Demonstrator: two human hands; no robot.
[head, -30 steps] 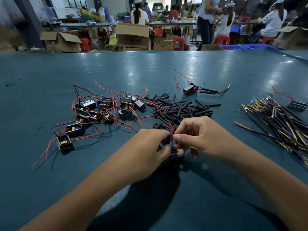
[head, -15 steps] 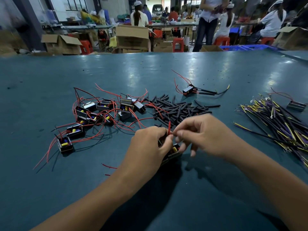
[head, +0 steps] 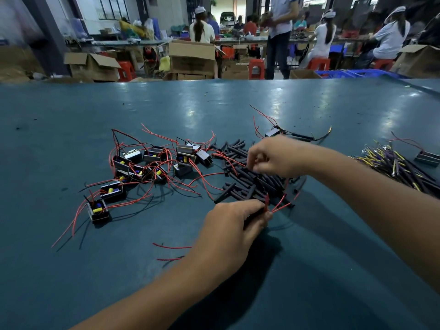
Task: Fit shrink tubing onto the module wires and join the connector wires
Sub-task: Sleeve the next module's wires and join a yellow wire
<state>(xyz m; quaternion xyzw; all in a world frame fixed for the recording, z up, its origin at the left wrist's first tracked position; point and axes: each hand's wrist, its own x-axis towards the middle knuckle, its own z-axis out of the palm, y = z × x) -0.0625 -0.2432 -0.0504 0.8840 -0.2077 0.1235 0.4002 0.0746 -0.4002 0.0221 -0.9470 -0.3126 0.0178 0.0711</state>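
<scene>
1. Left hand [head: 234, 225] has its grip curled tight round a small dark module [head: 256, 216], low over the bench [head: 71, 110]; the module is mostly buried in the fingers, only its red wires [head: 278, 203] poke out to the right.
2. Right hand [head: 277, 156] is over the pile of black shrink tubing [head: 245, 184] with fingers bent down into it. Can't tell if that grip is pinching a piece or not, it's blurry.
3. Loose modules [head: 152, 166] with red leads sit left of the pile.
4. Purple-yellow connector wires [head: 400, 167] lie far right, partly behind the forearm.
5. Cardboard boxes [head: 190, 58] stand open behind the bench, contents not visible.
</scene>
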